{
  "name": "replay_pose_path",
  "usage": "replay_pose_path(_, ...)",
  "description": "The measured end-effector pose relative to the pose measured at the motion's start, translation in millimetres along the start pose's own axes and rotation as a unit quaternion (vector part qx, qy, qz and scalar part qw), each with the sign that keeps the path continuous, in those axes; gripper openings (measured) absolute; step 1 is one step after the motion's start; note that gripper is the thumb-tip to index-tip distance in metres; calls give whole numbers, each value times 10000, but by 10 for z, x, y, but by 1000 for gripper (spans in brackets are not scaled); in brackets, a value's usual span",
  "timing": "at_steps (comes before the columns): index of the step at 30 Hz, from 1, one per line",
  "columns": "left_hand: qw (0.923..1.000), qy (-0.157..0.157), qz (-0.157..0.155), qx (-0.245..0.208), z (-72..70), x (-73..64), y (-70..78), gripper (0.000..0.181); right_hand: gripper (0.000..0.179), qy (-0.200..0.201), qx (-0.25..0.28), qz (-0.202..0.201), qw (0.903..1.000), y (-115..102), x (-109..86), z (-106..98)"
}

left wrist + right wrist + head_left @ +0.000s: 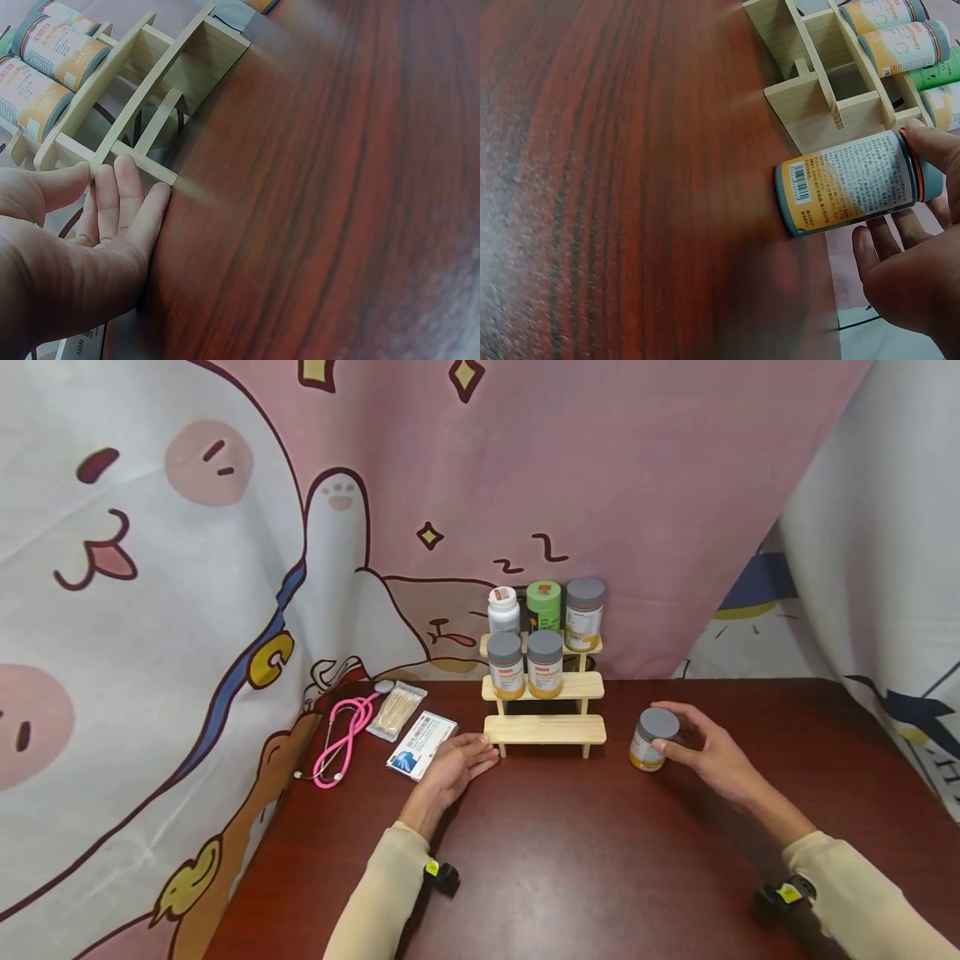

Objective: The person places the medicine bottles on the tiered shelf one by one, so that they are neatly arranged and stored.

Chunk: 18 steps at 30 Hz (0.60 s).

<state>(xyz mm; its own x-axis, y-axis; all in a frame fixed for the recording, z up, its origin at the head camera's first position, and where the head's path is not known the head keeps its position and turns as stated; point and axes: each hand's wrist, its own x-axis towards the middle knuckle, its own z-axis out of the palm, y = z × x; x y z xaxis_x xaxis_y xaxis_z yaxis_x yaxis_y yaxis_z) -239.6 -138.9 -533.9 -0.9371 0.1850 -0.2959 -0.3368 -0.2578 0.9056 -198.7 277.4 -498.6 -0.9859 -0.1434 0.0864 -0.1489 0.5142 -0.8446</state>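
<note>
Two cream sleeves [375, 902] enter over the near edge of a dark wooden table [585, 860], each wrist wearing a small black camera. The right hand [712, 752] curls its thumb and fingertips round the grey lid of a yellow-labelled jar [651, 740], which stands upright on the table just right of a three-step wooden rack [545, 710], towards the far edge; the jar sits at the fingertips, ahead of the palm, and the wrist view shows the thumb on the lid rim and the other fingers spread beside the barcode label. The left hand [453, 764] lies flat, fingers straight and relaxed, its tips touching the rack's lower left foot. The bottom step is bare; two grey-lidded jars [525, 664] occupy the middle step, and a white bottle [503, 608], a green jar [543, 603] and a taller grey-lidded jar [584, 612] the top. Near the far left corner lie a blue-and-white box [420, 743], a packet of cotton swabs [397, 710] and a pink stethoscope [341, 739]. Label print is too small to read, and motion blur smears the table in both wrist views.
</note>
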Motion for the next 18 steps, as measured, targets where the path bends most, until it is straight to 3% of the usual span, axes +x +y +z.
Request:
replay_pose_path(8,10000,-67,17,22,-7,5,-1,13,63,410,39,-321,9986,45,-11,43)
replay_pose_path(18,10000,-83,-33,26,-31,43,-8,15,64,488,-321,-378,9976,-35,29,45)
